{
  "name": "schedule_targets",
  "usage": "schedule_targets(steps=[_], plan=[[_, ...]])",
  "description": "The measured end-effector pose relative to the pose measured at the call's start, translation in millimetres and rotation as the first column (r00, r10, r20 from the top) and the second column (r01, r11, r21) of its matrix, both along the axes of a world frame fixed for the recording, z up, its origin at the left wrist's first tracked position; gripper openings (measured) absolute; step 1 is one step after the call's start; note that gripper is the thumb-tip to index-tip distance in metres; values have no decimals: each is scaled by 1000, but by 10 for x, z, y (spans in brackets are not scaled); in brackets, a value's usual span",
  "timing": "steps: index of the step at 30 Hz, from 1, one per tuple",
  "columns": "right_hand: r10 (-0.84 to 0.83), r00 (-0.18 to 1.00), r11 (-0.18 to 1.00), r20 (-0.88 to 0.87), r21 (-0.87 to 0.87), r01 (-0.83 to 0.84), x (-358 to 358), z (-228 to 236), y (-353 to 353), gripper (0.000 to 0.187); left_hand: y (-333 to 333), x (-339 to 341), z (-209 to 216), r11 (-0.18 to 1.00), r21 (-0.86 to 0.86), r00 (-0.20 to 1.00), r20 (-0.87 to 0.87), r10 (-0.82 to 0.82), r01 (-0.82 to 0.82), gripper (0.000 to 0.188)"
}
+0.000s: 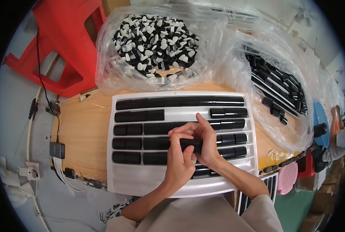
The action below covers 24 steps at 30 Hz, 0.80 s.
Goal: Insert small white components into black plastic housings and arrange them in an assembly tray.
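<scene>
Over the middle of a white tray, my left hand and my right hand come together. Between them is a short, glossy black tube, with fingers of both hands closed round it. A small pale edge shows just below the tube by my left fingertips, too small to name. Rows of black tubes lie lengthwise in the tray's grooves. The second groove from the back has a bare stretch between its tubes. My hands and forearms hide parts of the lower rows.
Behind the tray, a clear plastic bag holds many small black and white pieces. Another bag at the right holds black tubes. A red stool stands far left. A black box with cables sits at the table's left edge.
</scene>
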State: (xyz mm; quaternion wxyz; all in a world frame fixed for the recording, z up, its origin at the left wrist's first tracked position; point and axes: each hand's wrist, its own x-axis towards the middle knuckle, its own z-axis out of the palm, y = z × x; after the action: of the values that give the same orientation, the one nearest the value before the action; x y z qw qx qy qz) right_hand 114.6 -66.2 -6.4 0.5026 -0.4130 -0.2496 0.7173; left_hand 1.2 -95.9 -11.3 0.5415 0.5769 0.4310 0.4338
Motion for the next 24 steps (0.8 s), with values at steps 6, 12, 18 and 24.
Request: schedule_targets(steps=[6, 12, 18, 24], plan=[[251, 967, 967, 35, -59, -249, 99, 210, 87, 54, 147, -202, -53, 995, 10, 967, 234, -102, 102, 20], [125, 862, 908, 491, 293, -299, 355, 183, 167, 30, 370, -505, -73, 908, 418, 991, -116, 66, -12, 37], [-235, 581, 893, 779, 409, -186, 626, -237, 498, 31, 223, -644, -218, 931, 277, 954, -116, 276, -236, 45], [-259, 388, 846, 884, 402, -351, 395, -467, 713, 23, 102, -465, -326, 964, 222, 973, -143, 183, -148, 41]])
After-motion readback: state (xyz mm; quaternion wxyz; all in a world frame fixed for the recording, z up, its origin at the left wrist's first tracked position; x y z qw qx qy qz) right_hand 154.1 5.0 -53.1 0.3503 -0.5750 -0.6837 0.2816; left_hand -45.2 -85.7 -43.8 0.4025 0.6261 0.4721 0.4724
